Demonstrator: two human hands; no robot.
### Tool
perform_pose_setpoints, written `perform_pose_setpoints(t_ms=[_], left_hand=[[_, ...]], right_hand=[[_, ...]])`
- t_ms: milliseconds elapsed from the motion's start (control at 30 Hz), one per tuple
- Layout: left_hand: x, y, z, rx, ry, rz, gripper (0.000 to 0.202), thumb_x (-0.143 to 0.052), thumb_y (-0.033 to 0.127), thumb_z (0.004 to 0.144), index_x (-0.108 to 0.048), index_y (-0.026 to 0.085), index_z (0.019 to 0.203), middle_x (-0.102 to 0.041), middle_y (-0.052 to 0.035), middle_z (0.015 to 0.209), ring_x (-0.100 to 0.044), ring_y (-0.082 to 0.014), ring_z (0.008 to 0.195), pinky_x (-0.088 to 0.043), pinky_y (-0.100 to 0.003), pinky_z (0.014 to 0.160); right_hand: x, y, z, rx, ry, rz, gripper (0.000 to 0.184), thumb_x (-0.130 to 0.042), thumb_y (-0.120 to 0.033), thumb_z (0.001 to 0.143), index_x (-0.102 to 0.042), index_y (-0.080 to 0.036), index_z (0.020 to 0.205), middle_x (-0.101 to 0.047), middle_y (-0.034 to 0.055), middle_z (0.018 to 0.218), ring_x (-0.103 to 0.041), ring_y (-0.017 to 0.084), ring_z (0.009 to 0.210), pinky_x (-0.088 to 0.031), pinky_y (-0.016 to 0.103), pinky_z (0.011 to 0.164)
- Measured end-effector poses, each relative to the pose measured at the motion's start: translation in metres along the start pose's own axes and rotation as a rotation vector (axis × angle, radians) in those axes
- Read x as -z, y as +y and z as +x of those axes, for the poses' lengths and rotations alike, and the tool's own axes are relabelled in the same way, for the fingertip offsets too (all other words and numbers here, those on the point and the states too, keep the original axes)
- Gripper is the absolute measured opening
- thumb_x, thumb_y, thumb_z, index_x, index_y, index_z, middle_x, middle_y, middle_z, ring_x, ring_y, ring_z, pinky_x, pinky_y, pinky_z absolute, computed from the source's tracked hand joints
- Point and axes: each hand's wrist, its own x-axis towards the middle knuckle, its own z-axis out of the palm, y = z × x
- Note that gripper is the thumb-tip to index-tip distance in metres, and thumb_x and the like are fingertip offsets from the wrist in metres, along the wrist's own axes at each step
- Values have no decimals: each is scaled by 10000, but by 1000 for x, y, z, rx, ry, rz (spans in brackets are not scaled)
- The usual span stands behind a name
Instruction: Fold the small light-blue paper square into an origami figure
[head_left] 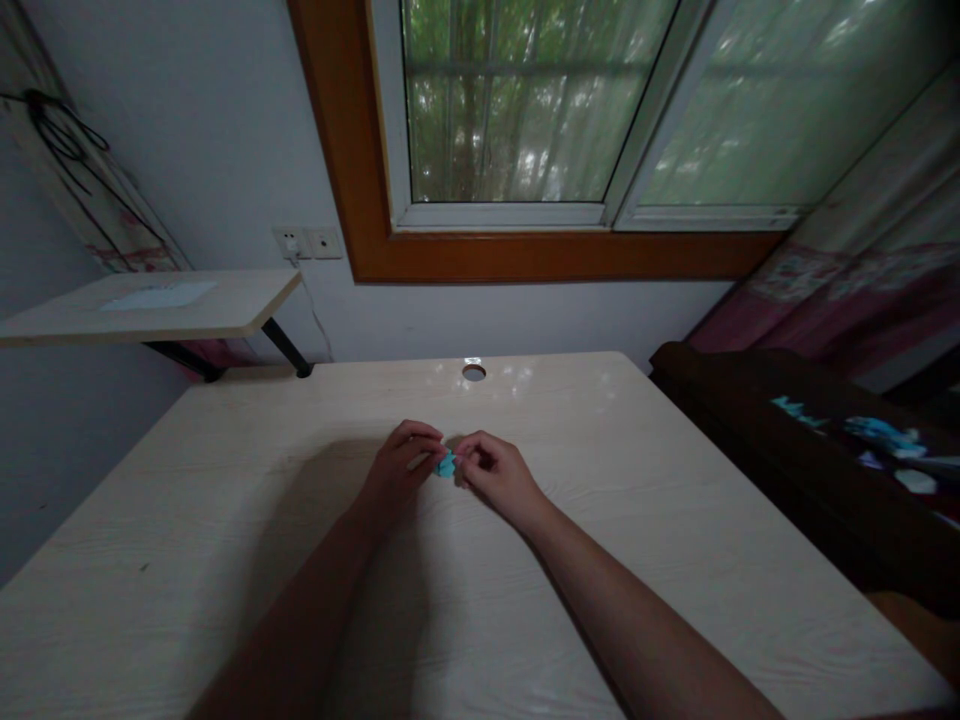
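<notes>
A small turquoise piece, which looks like folded paper [445, 465], is held between my two hands just over the wooden desk [637, 590]. My left hand [405, 460] pinches its left side between thumb and fingers. On the other side, my right hand [496, 470] has its thumb and index fingertips closed on the right edge. The fingers cover part of the piece, so its full shape is hidden.
A raised shelf [262, 300] on black legs stands at the desk's back left, with a pale sheet [161, 295] on top. A cable hole [474, 373] pierces the back edge. At right, a dark brown surface [735, 400] carries several turquoise pieces [885, 436].
</notes>
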Motion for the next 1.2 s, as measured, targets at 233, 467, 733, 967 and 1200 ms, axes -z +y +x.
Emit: perform_pose_setpoints(t_ms=[233, 467, 733, 967, 1200], left_hand=[[2, 3, 1, -13, 71, 60, 68, -677, 202, 855, -664, 212, 921, -601, -71, 1014, -606, -192, 971, -529, -376, 865], [-3, -1, -2, -67, 25, 140, 129, -714, 212, 815, -633, 215, 915, -587, -61, 967, -582, -198, 930, -516, -387, 843], [-6, 0, -4, -45, 3, 201, 151, -678, 168, 816, -606, 216, 940, -566, -57, 970, -556, -204, 924, -496, -394, 849], [-5, 4, -3, -36, 1, 208, 164, -657, 114, 787, -582, 209, 897, -555, -59, 958, -553, -204, 906, -497, -385, 836], [-6, 4, -3, -12, 36, 188, 149, -651, 101, 775, -557, 206, 825, -556, -58, 962, -563, -201, 919, -507, -387, 849]], right_hand=[[0, -3, 0, -9, 63, 26, 108, -617, -290, 862, -623, -191, 904, -624, -28, 573, -583, 124, 516, -450, 227, 549], [-1, -4, 0, 7, 132, 2, 138, -631, -312, 853, -598, -201, 927, -581, -44, 579, -570, 127, 521, -445, 229, 529], [1, -7, -3, 123, 111, -264, 95, -612, -269, 864, -616, -209, 937, -590, -22, 666, -566, 129, 598, -426, 226, 562], [0, -11, -5, 201, 101, -378, 97, -604, -274, 883, -633, -215, 955, -644, 8, 746, -588, 141, 639, -434, 240, 606], [-2, -12, -5, 190, 115, -391, 104, -587, -281, 892, -638, -224, 962, -662, 19, 751, -577, 149, 615, -441, 251, 600]])
